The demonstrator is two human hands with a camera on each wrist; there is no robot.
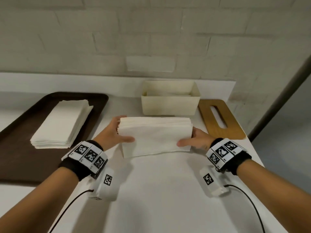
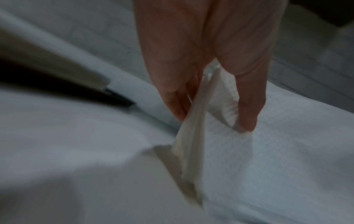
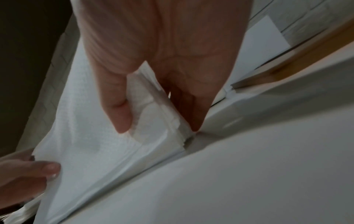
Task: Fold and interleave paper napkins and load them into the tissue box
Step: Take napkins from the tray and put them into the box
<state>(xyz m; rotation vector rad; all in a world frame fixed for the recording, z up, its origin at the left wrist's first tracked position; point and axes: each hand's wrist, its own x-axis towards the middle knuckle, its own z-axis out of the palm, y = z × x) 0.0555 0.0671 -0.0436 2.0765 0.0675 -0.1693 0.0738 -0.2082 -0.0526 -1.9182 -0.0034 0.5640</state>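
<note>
A thick stack of folded white napkins (image 1: pixel 155 133) is held between both hands just in front of the cream tissue box (image 1: pixel 170 105). My left hand (image 1: pixel 116 132) grips its left end, thumb on top and fingers behind. My right hand (image 1: pixel 193 140) grips the right end the same way. The left wrist view shows the thumb and fingers pinching the napkin stack (image 2: pixel 220 136). In the right wrist view the thumb presses the top of the napkin stack (image 3: pixel 107 144) and the fingers sit under its edge. The box is open with some napkins inside.
A dark brown tray (image 1: pixel 20 132) at the left carries a pile of flat napkins (image 1: pixel 62 125). The wooden lid (image 1: pixel 218 120) with a slot lies right of the box. A brick wall stands behind the white counter (image 1: pixel 159 190). Cables trail from both wrists.
</note>
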